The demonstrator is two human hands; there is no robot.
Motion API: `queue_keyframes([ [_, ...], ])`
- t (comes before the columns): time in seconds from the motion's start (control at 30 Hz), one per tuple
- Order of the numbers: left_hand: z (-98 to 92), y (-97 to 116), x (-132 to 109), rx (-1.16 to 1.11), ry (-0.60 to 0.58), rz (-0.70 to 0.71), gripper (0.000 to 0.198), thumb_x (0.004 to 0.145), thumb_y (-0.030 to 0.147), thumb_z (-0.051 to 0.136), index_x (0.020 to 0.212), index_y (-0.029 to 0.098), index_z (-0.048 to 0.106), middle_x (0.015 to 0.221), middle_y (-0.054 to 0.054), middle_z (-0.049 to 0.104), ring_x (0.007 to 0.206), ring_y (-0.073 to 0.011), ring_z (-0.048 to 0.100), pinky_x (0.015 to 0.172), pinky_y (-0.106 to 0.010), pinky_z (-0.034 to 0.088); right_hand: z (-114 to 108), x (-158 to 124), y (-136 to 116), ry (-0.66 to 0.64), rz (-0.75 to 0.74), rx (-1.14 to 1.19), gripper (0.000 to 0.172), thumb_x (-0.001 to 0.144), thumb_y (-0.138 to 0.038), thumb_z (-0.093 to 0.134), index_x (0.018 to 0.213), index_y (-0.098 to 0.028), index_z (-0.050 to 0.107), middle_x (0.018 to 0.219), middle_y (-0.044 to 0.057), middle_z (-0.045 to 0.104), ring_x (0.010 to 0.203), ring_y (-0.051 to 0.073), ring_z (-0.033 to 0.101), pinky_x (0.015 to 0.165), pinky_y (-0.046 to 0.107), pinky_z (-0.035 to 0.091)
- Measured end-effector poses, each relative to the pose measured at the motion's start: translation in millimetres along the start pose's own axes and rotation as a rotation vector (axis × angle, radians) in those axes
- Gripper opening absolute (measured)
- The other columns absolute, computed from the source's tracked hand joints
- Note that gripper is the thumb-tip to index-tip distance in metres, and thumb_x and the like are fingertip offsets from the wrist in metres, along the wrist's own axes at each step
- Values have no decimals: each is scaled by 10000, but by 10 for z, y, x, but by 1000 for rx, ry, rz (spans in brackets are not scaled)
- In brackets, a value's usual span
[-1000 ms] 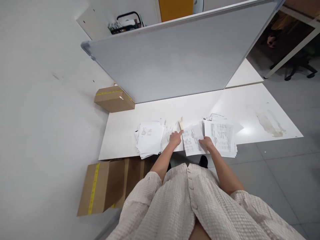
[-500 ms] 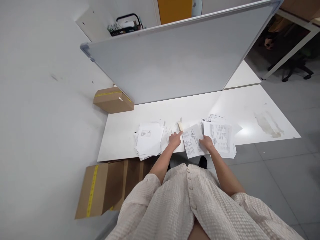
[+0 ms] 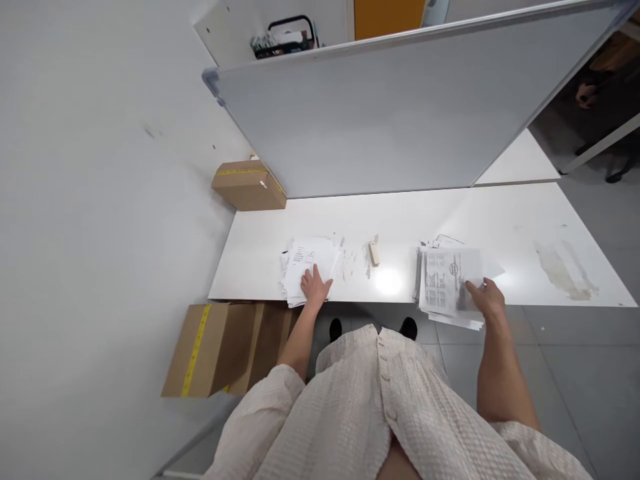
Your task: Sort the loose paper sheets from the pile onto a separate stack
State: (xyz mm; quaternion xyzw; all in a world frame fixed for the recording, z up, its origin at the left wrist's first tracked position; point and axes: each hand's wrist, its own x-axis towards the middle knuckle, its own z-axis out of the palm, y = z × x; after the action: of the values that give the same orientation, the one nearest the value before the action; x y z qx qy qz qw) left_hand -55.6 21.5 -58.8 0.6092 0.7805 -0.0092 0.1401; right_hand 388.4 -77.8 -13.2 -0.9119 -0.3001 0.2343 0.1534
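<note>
My left hand [image 3: 315, 288] rests with fingers spread on the left stack of papers [image 3: 300, 257], whose top sheet carries a small printed table. At the right stack of papers [image 3: 436, 310], my right hand [image 3: 486, 295] pinches the right edge of the top printed sheet [image 3: 445, 277], which bears a round stamp mark. That sheet lies over the pile, slightly askew. Between the two stacks a small cream oblong block [image 3: 374, 254] lies on the white table [image 3: 345, 212], apart from both hands; its kind is not clear.
A large whiteboard [image 3: 380, 120] stands along the table's back edge. One cardboard box [image 3: 250, 190] sits at the back left corner, and open cardboard boxes [image 3: 225, 347] stand below the front left edge. Dried smears [image 3: 565, 270] mark the table's right end.
The printed sheet from the middle now lies on the right stack, with my right hand at its edge. My left hand has left the cream block and moved left onto the left stack.
</note>
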Motion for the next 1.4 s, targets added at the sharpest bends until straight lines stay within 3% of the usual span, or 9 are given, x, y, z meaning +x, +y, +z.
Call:
queue_keyframes([
  [0.1,32,-51,23,-9,-14,4,774,705,559,477,1338,200,216,1358,-152,257,1211,-341,261,939,-450,277,48,-39,-61,130,-24,-41,687,695,-474,494,1239,-64,406,1124,221,496,985,319,504,795,414,401],
  [0.23,20,-42,16,-18,32,-12,650,772,539,380,1316,198,276,1326,-143,320,1173,-324,313,898,-441,328,207,-206,-256,115,-149,21,647,739,-462,448,1248,-66,398,1151,210,478,972,301,516,821,411,398],
  [0.5,-4,-40,-28,95,87,92,501,819,418,382,1241,149,405,1200,-159,452,1048,-296,426,773,-379,416,851,-806,-780,-183,-494,-15,519,815,-412,355,1250,-131,385,1199,164,430,916,232,540,773,343,425],
  [0.7,12,-54,-51,190,22,204,328,862,213,303,943,112,605,1004,-151,544,929,-248,500,702,-329,433,1214,-1288,-1037,-442,-786,-158,423,834,-299,367,1230,-157,403,1207,141,431,853,191,557,716,293,424],
  [0.77,21,-63,-56,211,1,227,319,858,170,300,935,94,600,950,-151,554,893,-234,513,682,-315,432,1262,-1356,-1075,-487,-848,-206,415,838,-290,371,1236,-172,396,1216,131,428,833,181,561,684,280,424],
  [0.97,51,-135,-73,157,55,363,332,818,374,442,990,117,562,1027,-129,526,948,-238,471,782,-332,407,1284,-1361,-1133,-497,-905,-304,405,852,-295,358,1233,-163,390,1211,138,429,797,178,571,636,265,414],
  [1.23,39,-231,-112,100,9,440,321,810,276,447,1086,116,488,1091,-129,497,1014,-233,444,872,-342,362,1306,-1383,-1110,-542,-898,-341,389,855,-280,365,1226,-170,405,1206,136,433,847,181,568,651,254,407],
  [1.4,-16,-175,-183,108,-30,396,365,798,259,449,1136,120,454,1175,-138,457,1103,-251,398,925,-369,321,1369,-1418,-1037,-556,-922,-336,387,846,-273,382,1216,-163,419,1176,135,453,867,191,563,682,269,409],
])
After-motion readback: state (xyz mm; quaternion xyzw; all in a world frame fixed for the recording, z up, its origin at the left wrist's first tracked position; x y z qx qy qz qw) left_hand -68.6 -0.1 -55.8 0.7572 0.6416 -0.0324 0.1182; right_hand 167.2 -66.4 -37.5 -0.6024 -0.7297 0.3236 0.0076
